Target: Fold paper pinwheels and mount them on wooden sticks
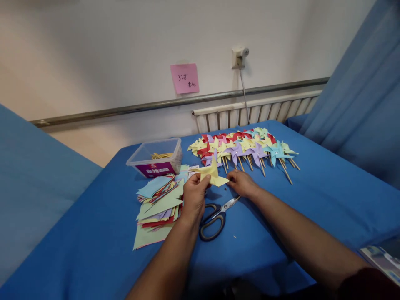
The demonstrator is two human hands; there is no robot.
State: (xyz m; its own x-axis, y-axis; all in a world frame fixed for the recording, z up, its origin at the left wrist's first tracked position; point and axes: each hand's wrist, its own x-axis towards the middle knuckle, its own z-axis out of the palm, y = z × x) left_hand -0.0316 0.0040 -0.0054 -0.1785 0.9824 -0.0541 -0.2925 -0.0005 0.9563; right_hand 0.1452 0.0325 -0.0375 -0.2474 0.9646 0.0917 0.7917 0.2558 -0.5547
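Note:
My left hand (194, 195) pinches a yellow folded paper pinwheel (213, 173) just above the blue table (281, 208). My right hand (242, 183) rests on the cloth beside the pinwheel's right tip, fingers curled together; what it holds, if anything, is too small to name. Black-handled scissors (215, 216) lie shut on the table between my two forearms. A tiny dark speck (225, 188) lies on the cloth under the pinwheel.
A row of finished paper pinwheels on wooden sticks (246, 150) lies at the back. A pile of coloured paper squares (158, 204) is at the left. A clear plastic box with sticks (158, 157) stands behind it. Blue curtains hang left and right.

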